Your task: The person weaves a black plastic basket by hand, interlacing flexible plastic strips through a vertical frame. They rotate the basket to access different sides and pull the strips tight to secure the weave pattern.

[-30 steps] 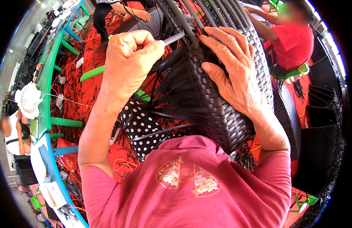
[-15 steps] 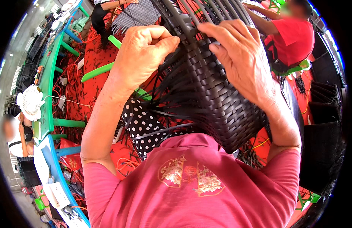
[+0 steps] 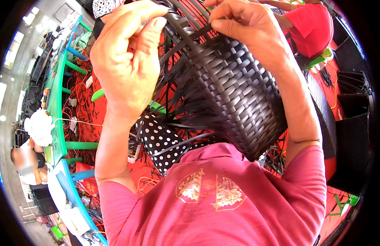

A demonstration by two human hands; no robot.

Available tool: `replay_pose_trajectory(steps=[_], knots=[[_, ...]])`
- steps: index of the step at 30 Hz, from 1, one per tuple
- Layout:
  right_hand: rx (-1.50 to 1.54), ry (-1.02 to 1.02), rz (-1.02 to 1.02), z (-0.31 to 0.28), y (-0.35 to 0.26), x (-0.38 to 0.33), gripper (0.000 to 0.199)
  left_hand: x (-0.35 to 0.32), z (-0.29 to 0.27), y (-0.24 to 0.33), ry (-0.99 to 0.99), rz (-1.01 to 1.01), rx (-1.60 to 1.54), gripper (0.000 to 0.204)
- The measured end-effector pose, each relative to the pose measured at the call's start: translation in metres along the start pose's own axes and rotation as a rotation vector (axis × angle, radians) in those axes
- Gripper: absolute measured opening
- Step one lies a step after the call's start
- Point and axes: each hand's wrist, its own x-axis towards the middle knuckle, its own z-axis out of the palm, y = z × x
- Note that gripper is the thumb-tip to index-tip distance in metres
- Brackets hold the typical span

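Observation:
A half-woven piece of flat black strips [image 3: 239, 86] stands in front of me, its weave tight at the lower right. Loose strips [image 3: 188, 94] fan out from its left side, and others run upward past its top edge. At the upper right, my right hand [image 3: 243, 20] pinches one black strip [image 3: 201, 31] between thumb and forefinger, over the top of the weave. My left hand [image 3: 126, 57] is raised to the left of the weave, thumb and forefinger apart, other fingers curled. Nothing shows in it.
A green-edged table [image 3: 54, 98] and a blue-edged one [image 3: 75, 192] line the left side, with a white fan [image 3: 39, 127]. Orange cords and black scraps litter the red floor [image 3: 85, 117]. Someone in a red shirt [image 3: 311, 30] sits at the upper right, beside black woven pieces [image 3: 350, 151].
My left hand has moved left and its thumb and forefinger have parted. My right hand has shifted up and now pinches a strip. More of the woven face shows.

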Motion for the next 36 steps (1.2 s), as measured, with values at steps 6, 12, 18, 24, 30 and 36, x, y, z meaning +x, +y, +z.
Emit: replay_pose_trajectory(steps=[6,12,18,24,30,36], knots=[[0.624,-0.034,0.271,-0.005,0.016,-0.006,0.012,0.02,0.017,0.009,-0.514,-0.549,-0.357,0.018],[0.39,0.127,0.344,-0.025,-0.004,-0.003,0.021,0.029,0.019,-0.004,-0.511,-0.708,-0.509,0.011],[0.268,0.105,0.285,-0.038,0.024,-0.009,0.014,0.037,0.024,0.015,-0.521,-0.699,-0.304,0.01],[0.174,0.025,0.143,-0.022,0.017,-0.018,0.009,0.036,0.028,0.023,-0.589,-0.558,-0.143,0.008],[0.027,-0.047,0.022,-0.023,0.012,-0.02,0.013,0.036,0.023,0.029,-0.6,-0.491,-0.057,0.009],[-0.388,-0.065,-0.189,-0.019,0.024,-0.022,0.019,0.039,0.016,0.026,-0.572,-0.555,-0.182,0.014]])
